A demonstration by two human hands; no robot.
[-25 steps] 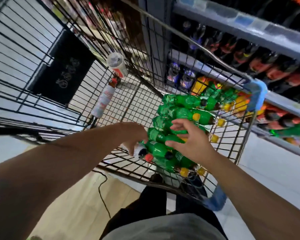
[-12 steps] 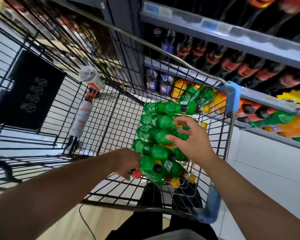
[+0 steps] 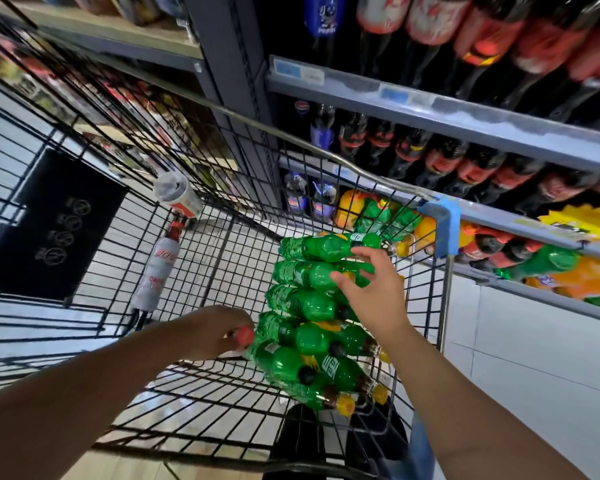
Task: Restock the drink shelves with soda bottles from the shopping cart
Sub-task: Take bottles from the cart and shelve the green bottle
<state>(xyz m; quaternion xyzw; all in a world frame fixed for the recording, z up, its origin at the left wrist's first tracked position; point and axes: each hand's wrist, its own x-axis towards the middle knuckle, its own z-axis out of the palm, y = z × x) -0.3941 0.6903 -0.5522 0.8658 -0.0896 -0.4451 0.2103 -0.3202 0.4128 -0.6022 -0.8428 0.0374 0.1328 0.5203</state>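
Several green soda bottles (image 3: 312, 306) with yellow caps lie stacked in the right side of the black wire shopping cart (image 3: 201, 386). My left hand (image 3: 208, 334) is closed around a red-capped bottle (image 3: 245, 335) at the left foot of the stack; its body is hidden by my fingers. My right hand (image 3: 371, 292) hovers over the upper green bottles with fingers spread, fingertips at the top two bottles, holding nothing. The drink shelves (image 3: 465, 119) to the right hold rows of dark cola bottles (image 3: 440, 161).
Two pale bottles with red labels (image 3: 156, 268) sit at the cart's far left side. A black panel (image 3: 49, 223) hangs on the cart's front. The lowest shelf (image 3: 534, 292) holds orange and green bottles. The cart's blue corner (image 3: 442, 220) stands close to the shelf edge.
My right hand has moved up the stack to the top green bottles, fingers spread. My left hand stays on the red-capped bottle. The view has tilted up toward the shelves.
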